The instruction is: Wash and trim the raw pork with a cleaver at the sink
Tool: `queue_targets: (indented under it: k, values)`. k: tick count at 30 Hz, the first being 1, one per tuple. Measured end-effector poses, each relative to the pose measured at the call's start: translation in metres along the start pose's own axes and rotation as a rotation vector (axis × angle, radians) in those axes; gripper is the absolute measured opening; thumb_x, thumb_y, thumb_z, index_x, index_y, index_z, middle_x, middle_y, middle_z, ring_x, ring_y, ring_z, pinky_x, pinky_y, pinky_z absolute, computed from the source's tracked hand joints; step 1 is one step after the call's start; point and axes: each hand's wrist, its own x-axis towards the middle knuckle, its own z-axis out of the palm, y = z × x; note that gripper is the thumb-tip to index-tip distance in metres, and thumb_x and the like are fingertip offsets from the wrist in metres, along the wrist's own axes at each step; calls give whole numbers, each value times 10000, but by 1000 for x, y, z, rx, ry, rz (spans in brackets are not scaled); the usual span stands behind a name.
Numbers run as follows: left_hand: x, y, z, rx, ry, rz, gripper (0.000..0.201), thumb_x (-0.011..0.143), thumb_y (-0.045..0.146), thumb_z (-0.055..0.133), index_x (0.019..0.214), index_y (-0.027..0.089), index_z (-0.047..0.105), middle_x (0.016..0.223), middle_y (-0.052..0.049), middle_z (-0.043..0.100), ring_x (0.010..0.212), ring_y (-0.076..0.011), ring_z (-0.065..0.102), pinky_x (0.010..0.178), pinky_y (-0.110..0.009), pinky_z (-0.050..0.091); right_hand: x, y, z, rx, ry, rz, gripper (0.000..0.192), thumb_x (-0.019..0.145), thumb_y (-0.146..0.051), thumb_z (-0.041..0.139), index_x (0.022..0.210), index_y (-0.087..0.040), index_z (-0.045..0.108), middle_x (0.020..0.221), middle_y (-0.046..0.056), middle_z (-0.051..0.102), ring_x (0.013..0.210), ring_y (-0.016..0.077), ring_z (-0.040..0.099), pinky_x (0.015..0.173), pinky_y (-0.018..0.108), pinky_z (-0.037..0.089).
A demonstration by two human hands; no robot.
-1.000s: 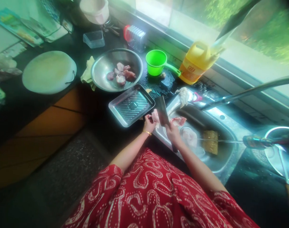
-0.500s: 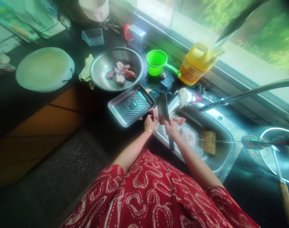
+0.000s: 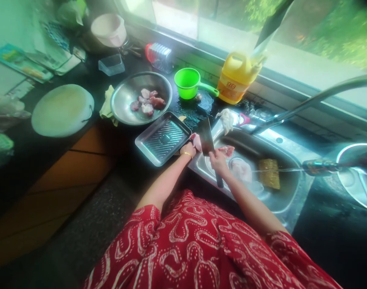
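My right hand (image 3: pixel 219 161) is closed around a cleaver (image 3: pixel 205 136), its dark handle pointing down toward me and its blade upright over the near left edge of the sink. Left of the blade, my left hand (image 3: pixel 188 149) grips a pale pink piece of raw meat (image 3: pixel 196 141); its fingertips are partly hidden. Another bit of raw meat (image 3: pixel 226 151) shows just right of the blade, beside my right hand; I cannot tell whether it belongs to the same piece. A black ribbed tray (image 3: pixel 164 138) lies beside my left hand. Behind it, a steel bowl (image 3: pixel 117 104) contains several meat chunks (image 3: pixel 147 101).
Water runs from the faucet (image 3: pixel 320 167) into the sink (image 3: pixel 287 200), where a brown block-like thing (image 3: pixel 269 173) lies. Behind stand a green dipper (image 3: pixel 187 83) and a yellow jug (image 3: pixel 235 78). A round board (image 3: pixel 62 110) rests on the left counter, a clear box (image 3: pixel 111 65) farther back.
The camera view has shifted a little. My left hand has drawn slightly away from the blade, so more of the meat shows between them. My right hand still holds the cleaver.
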Motion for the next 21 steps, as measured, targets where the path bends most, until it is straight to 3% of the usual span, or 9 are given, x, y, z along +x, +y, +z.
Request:
queue_targets:
  k: [3,5,8,11,14,17,21]
  values:
    - [-7,6,-15,215,-46,109,315,890,274,478,1085,102,655,1161,-196,663,1115,-294,623,929,-363,453,-9,-11,-7,-1,45,-29,284,859,-407,379,868,-190,561,775,78,628,713,227,582,724,384,482]
    - [-13,11,-23,214,-120,160,252,863,231,501,960,90,685,1112,-198,675,1115,-295,615,935,-354,443,-20,-18,-15,5,43,-36,309,868,-396,382,934,-179,592,808,85,651,738,236,597,743,385,481]
    - [-24,15,-30,39,-255,126,199,832,198,497,731,113,646,797,-134,680,867,-235,660,771,-298,476,-42,-22,-27,-12,42,7,364,874,-380,407,1082,-168,617,875,96,685,790,255,624,751,379,486]
    - [-33,14,-33,-186,-403,9,209,814,169,436,624,159,525,457,-1,420,457,-122,469,485,-240,359,-61,-20,-37,-32,3,23,412,892,-367,420,1206,-175,605,916,94,705,834,265,645,748,355,492]
    - [-39,7,-33,-429,-545,-122,170,798,161,416,631,184,439,410,74,217,343,-71,223,392,-203,175,-66,-15,-43,-98,-90,0,397,913,-355,426,1228,-198,612,956,93,715,866,266,657,739,326,486]
    - [-40,-4,-32,-592,-618,-182,179,801,193,439,627,194,397,412,89,200,331,-55,166,373,-179,120,-57,-14,-45,-195,-194,-38,347,924,-353,444,1171,-217,645,977,93,719,862,256,661,723,299,471]
    - [-37,-13,-30,-660,-667,-141,270,812,278,510,603,207,354,411,89,216,323,-49,172,352,-175,107,-37,-20,-42,-259,-276,-131,339,938,-348,440,1181,-236,647,956,76,720,808,211,653,702,259,447]
